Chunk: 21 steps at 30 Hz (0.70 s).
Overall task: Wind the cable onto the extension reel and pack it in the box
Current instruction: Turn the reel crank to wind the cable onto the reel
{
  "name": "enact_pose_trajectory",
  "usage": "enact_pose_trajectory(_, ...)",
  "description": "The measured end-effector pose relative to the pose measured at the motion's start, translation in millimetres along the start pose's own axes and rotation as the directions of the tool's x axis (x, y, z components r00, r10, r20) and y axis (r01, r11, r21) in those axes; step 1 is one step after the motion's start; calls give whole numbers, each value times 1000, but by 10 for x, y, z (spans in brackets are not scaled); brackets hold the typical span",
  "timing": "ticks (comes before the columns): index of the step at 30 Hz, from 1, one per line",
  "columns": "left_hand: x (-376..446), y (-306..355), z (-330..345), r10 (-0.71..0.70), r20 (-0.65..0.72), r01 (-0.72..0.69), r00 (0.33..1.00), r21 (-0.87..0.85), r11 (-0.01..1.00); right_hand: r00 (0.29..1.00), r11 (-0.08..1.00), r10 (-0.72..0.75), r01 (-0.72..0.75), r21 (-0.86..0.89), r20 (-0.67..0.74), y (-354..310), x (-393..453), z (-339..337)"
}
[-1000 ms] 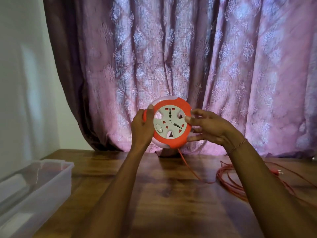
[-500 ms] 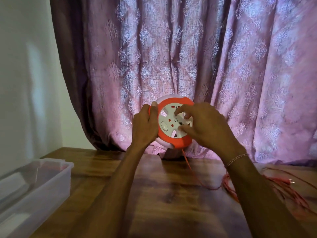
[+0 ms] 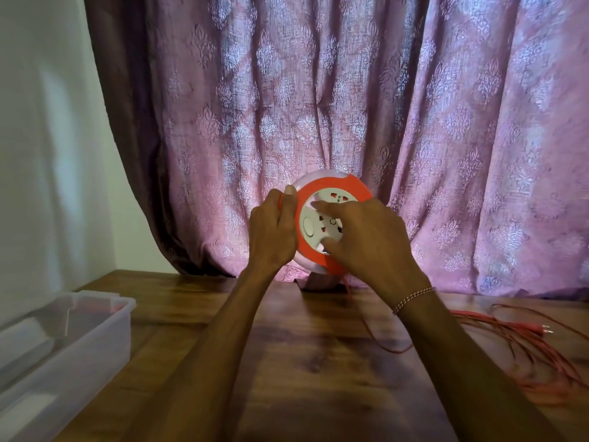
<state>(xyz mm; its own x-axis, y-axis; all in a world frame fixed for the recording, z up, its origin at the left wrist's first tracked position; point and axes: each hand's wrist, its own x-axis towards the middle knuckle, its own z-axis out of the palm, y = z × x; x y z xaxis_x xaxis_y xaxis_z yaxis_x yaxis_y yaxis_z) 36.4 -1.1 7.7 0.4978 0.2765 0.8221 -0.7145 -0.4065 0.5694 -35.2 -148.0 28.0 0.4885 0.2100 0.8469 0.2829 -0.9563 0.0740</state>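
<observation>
Scene: a person stands at a wooden counter (image 3: 306, 362) before a pink patterned curtain (image 3: 318, 106), both bare arms reaching forward.
Reel: a round orange and white reel (image 3: 331, 224) is held up in the air above the far edge of the counter, just in front of the curtain, between the two hands.
Left hand: the left hand (image 3: 271, 234) wraps the reel's left rim, fingers (image 3: 288, 202) clenched on it, thumb lying along the orange edge.
Right hand: the right hand (image 3: 369, 240) lies across the socket face, fingers (image 3: 322, 206) spread and pressing into the face's openings, gripping the inner disc, apparently to turn it.
Reel's facing: the flat socket face points toward the person and slightly to their right. The disc stands on edge, so its axle runs roughly away from the viewer.
Cable: a thin orange cable (image 3: 376, 333) drops from the reel's lower edge onto the counter, then runs right to a loose heap (image 3: 516, 346) lying well apart from the reel. Its plug (image 3: 578, 330) rests at the far right.
Box: a clear plastic box (image 3: 63, 346) sits open on the counter's left end, well apart from the reel. It appears to hold nothing yet.
Progress: winding looks barely begun, since most of the cable lies unwound.
Left to do: wind in the heap and plug, then set the reel in the box.
</observation>
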Motion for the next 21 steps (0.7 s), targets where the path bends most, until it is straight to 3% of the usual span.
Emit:
enact_pose_trajectory(4,3,-6,-1,-23,-1,23,1000,-10,1000,963,952,248,-222,210,-104,20,62,98)
enact_pose_trajectory(6,2,-8,15,-30,17,30,999,-11,999,947,918,303,-261,298,-105,38,89,90)
enact_pose_trajectory(12,21,-38,-5,-66,34,67,997,-24,997,983,974,178,-171,151,-32,121,90,-180)
enact_pose_trajectory(14,33,-41,-17,-66,22,66,998,-15,998,996,981,30,-45,190,84,152,104,-255)
enact_pose_trajectory(17,37,-17,-25,-55,10,55,998,-22,998,933,985,-97,41,165,347,129,104,-281)
enact_pose_trajectory(21,38,-1,-27,-37,23,37,999,-17,999,942,995,-91,71,73,322,42,54,-189)
